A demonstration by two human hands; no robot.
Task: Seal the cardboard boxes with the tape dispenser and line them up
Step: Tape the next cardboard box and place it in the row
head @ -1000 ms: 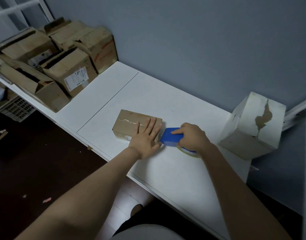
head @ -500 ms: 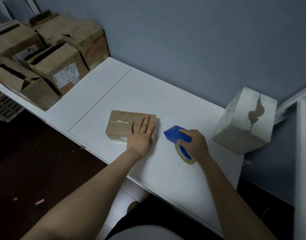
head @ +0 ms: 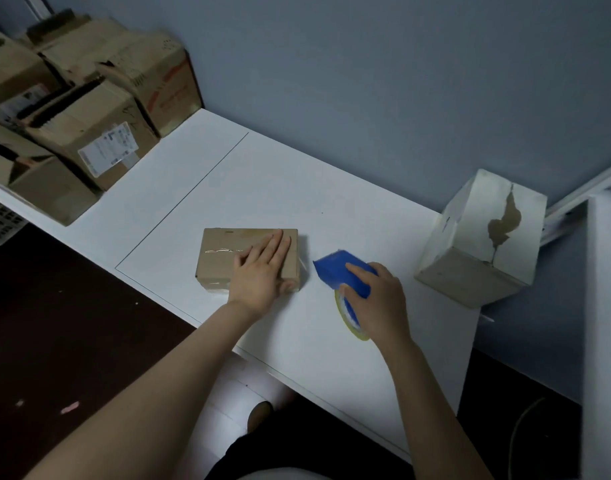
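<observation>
My left hand [head: 262,271] lies flat, fingers straight, on the box [head: 221,261] near the tabletop's [head: 297,188] front edge. Tape glints along its top, so I judge it sealed. My right hand [head: 380,303] grips the dispenser [head: 342,271] just beside it, apart. The pile [head: 99,133] far left looks unsealed. Open room lies toward the wall.

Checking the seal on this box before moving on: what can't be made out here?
Head view: the tape seam's right end on the small box is under the left hand pressing on it.
On the tape dispenser, the handle and most of the roll are covered by the right hand gripping it.
Print on the shipping label is too small.
The stacked boxes far left are cut off by the frame edge.
</observation>
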